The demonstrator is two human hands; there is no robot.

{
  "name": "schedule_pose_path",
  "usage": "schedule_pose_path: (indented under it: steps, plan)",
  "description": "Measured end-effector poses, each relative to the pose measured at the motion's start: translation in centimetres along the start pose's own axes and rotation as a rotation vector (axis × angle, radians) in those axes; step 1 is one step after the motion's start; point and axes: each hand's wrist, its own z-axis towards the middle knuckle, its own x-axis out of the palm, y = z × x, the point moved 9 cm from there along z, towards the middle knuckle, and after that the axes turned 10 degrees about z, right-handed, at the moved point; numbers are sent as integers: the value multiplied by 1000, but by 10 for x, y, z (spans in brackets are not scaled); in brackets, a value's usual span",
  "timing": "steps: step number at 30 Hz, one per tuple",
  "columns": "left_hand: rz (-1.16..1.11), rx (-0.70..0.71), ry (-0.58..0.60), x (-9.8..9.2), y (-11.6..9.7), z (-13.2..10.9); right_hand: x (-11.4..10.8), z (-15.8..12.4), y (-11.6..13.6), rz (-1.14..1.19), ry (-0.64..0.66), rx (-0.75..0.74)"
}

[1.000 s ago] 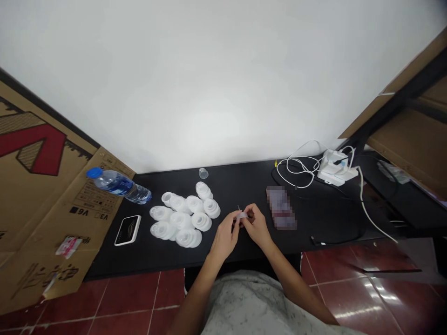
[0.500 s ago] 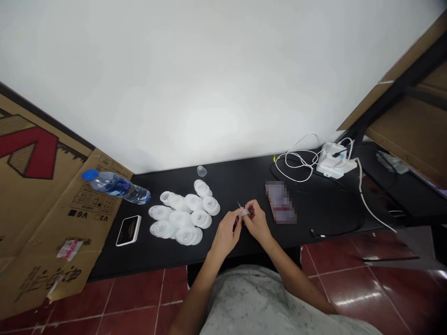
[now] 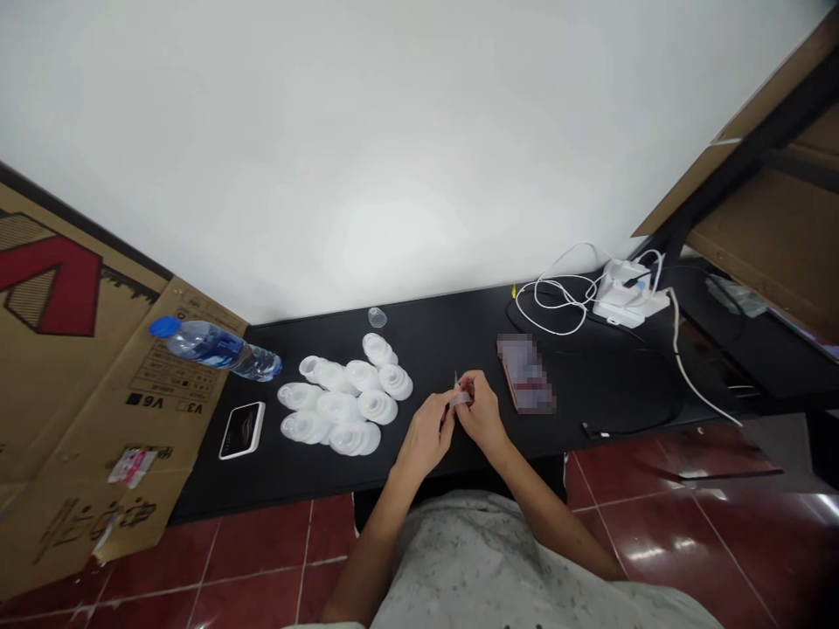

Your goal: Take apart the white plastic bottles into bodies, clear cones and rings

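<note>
Translucent plastic piece point(image 3: 460, 398) is being held above the black bench point(image 3: 433, 336), in front of the body, with a thin pin point(image 3: 455, 379) sticking up from it. Left hand point(image 3: 425, 434) and right hand point(image 3: 481, 411) are working close together, each grip clamped on the piece; finger placement is too small to tell. Left of the hands, white moulded plastic cups point(image 3: 341, 395) are lying clustered on the bench, with a small clear cup point(image 3: 377, 317) standing behind them and a blue-capped water bottle point(image 3: 211, 345) lying farther left. Just right of the hands, a pixelated packet point(image 3: 526, 374) is resting, while white cables point(image 3: 557, 330) are looping beside a white power strip point(image 3: 622, 297) near the far corner.
</note>
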Motion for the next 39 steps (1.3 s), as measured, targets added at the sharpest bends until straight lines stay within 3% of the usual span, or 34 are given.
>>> schedule_pose_path:
  steps: [4, 10, 17, 25, 28, 31, 33, 35, 36, 39]
  plan:
    - [-3, 14, 0, 1, -1, 0, 0, -1, 0, 8, 6, -22]
    - [-113, -34, -53, -2, 6, -1, 11, -3, 28, 36, 247, -230]
    - [-62, -134, -103, -3, 10, -3, 11, -3, 36, 35, 265, -288]
    - [134, -108, -212, -9, 0, 0, 8, -2, 12, -56, 209, -102]
    - [141, -73, -264, -16, -10, -7, 1, 5, 3, 27, 152, 15]
    - [101, -57, -219, -26, -26, -23, -8, 11, -5, 145, 72, 111]
    - [87, -37, -168, -41, -40, -37, -10, 12, -8, 174, 53, 123]
    - [88, -42, -160, -69, -49, -48, -9, 11, -10, 178, 60, 125]
    - [95, -56, -170, -88, -50, -51, -8, 11, -11, 183, 66, 134]
    - [200, -26, -398, -172, -48, -53, -6, 9, -17, 230, 52, 187]
